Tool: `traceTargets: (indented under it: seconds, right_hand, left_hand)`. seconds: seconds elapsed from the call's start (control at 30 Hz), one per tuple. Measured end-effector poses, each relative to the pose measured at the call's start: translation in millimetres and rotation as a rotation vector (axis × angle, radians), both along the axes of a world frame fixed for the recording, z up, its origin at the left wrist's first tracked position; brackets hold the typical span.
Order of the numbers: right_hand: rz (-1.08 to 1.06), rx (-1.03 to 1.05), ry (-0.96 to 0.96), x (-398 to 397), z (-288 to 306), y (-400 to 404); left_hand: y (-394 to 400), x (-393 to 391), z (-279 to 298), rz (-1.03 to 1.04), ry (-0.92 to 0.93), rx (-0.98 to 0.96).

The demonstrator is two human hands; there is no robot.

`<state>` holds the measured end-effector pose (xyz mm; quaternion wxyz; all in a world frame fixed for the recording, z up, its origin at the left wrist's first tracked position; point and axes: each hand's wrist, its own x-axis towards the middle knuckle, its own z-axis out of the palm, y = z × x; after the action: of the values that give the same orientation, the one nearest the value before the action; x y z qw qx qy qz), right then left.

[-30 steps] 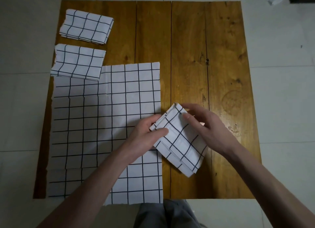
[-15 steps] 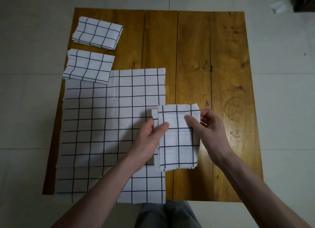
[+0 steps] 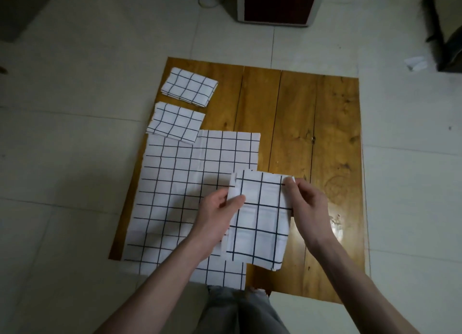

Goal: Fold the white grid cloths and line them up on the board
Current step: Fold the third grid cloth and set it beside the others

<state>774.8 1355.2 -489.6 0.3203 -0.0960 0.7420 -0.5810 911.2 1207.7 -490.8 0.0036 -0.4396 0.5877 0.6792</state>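
A folded white grid cloth (image 3: 260,221) hangs upright in front of me, held at its upper corners. My left hand (image 3: 218,213) pinches its left edge and my right hand (image 3: 308,206) grips its top right corner. Beneath it a large unfolded grid cloth (image 3: 180,191) lies flat on the left half of the wooden board (image 3: 325,138). Two folded grid cloths rest in a column at the board's far left: one (image 3: 189,87) at the far corner and one (image 3: 175,122) just nearer, overlapping the flat cloth's corner.
The board lies on a pale tiled floor. A white-framed dark cabinet (image 3: 276,5) stands beyond the board. A scrap of white paper (image 3: 416,63) lies on the floor at the right, beside dark furniture (image 3: 447,26). My grey trouser legs (image 3: 240,311) show at the near edge.
The folded cloth turned from a diagonal lie on the board to straight and lifted upright in both hands. The camera tilted up, showing more floor and the cabinet.
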Motion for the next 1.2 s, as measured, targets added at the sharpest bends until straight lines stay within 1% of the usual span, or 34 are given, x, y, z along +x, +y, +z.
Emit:
traceTargets:
  seconds: [0.1, 0.23, 0.37, 0.5, 0.57, 0.73, 0.83, 0.93, 1.07, 1.13, 1.2]
  right_hand:
    - [0.036, -0.016, 0.003, 10, 21, -8]
    - [0.087, 0.007, -0.055, 25, 42, -16]
    - [0.174, -0.002, -0.008, 47, 54, -23]
    - [0.106, 0.052, 0.098, 69, 65, -43]
    - [0.068, 0.088, 0.119, 81, 70, -54]
    - [0.015, 0.071, 0.034, 123, 93, -84]
    - [-0.036, 0.065, 0.013, 148, 109, -99]
    - [-0.066, 0.063, 0.03, 167, 125, -107]
    - [-0.18, 0.086, 0.121, 180, 146, -117]
    - [-0.238, 0.084, 0.126, 181, 151, -121]
    - [-0.275, 0.052, 0.098, 181, 155, -126]
  left_hand:
    - [-2, 12, 22, 0.073, -0.018, -0.035]
    - [-8, 26, 47, 0.201, -0.002, -0.078]
    - [-22, 39, 67, 0.245, -0.014, -0.103]
    - [-48, 60, 74, 0.154, -0.037, -0.081]
    - [-65, 72, 79, 0.088, -0.032, -0.078]
    - [-115, 97, 93, 0.01, -0.002, -0.098]
    - [-138, 105, 105, -0.016, 0.042, -0.112]
    - [-156, 109, 116, -0.064, 0.067, -0.117]
    - [-170, 107, 134, -0.201, 0.067, -0.115]
    - [-177, 106, 141, -0.258, 0.052, -0.08]
    - [-181, 104, 148, -0.263, 0.031, -0.094]
